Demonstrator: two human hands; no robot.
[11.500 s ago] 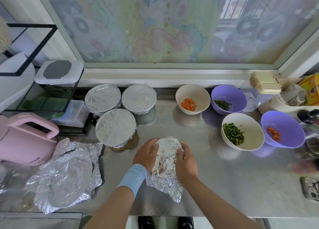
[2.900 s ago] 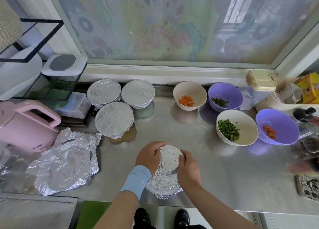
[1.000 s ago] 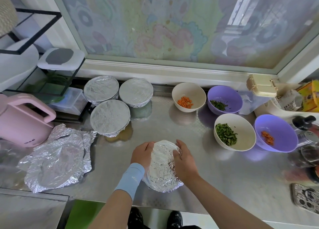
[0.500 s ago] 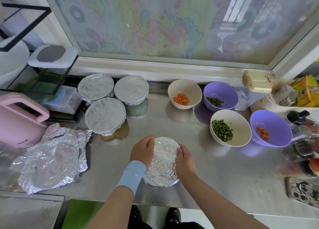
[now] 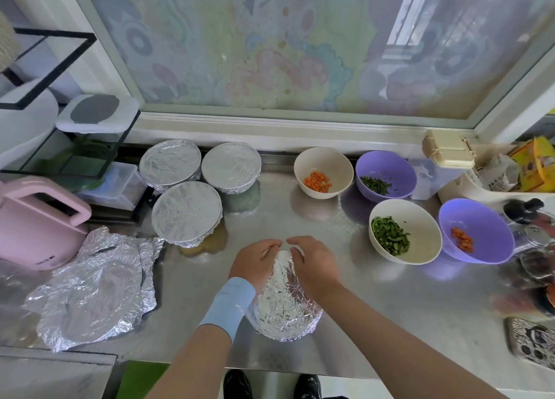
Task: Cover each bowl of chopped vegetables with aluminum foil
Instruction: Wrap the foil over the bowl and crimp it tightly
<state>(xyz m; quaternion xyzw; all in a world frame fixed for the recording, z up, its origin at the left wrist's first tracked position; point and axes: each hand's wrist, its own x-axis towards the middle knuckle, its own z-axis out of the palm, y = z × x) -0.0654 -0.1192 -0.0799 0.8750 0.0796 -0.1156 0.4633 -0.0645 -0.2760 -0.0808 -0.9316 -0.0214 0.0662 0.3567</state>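
L grip (image 5: 255,266) & R grip (image 5: 313,268) slid from sides to far rim of bowl (image 5: 282,305), near-centre on desk (image 5: 390,308); both curled round it, crimping edge. Next: park it w/ covered three (image 5: 186,214) far left, grab spare foil (image 5: 93,290) left

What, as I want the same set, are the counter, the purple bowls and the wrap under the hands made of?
Counter: likely stainless steel, brushed; grey, dimly mirrors what stands on it.
Purple bowls: probably plastic or melamine; even colour, soft sheen.
Wrap: aluminium foil; silvery, finely creased, holds its crimped shape.
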